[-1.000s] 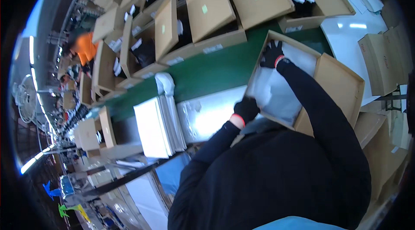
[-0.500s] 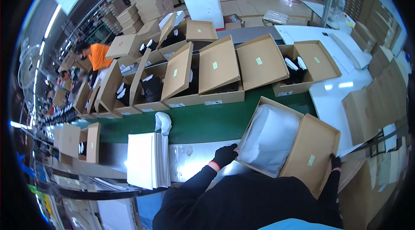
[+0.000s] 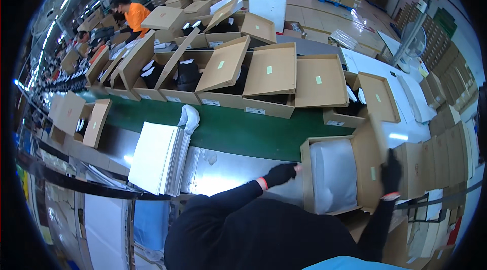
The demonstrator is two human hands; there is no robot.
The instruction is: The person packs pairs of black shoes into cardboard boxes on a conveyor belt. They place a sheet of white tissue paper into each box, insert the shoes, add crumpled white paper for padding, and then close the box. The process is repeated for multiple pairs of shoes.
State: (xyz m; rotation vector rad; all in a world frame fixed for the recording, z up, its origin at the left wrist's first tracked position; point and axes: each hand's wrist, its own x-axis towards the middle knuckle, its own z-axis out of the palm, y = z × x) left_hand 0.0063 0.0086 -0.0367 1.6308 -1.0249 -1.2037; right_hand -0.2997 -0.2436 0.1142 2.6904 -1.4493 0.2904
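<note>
An open cardboard box (image 3: pixel 307 183) with a hinged lid (image 3: pixel 373 174) lies in front of me. White tissue paper (image 3: pixel 332 174) covers what is inside. At the box's left wall is my left hand (image 3: pixel 280 174), in a black glove with bare fingertips; its fingers are closed together at the wall's edge. The lid stands partly raised on the right, its outer edge blurred. Beside that edge is my right hand (image 3: pixel 390 174), also black-gloved and smeared by motion, so its grip is unclear.
A stack of white sheets (image 3: pixel 154 158) and a crumpled white wrap (image 3: pixel 189 119) lie to the left. Across the green belt (image 3: pixel 228 135) stands a row of open boxes (image 3: pixel 218 95) holding black items. Folded cartons (image 3: pixel 436 163) line the right. A person in orange (image 3: pixel 136 16) works far left.
The box has turned more upright to my view and its lid has tipped up from lying open. My right hand has risen along the lid's outer edge. The view has shifted.
</note>
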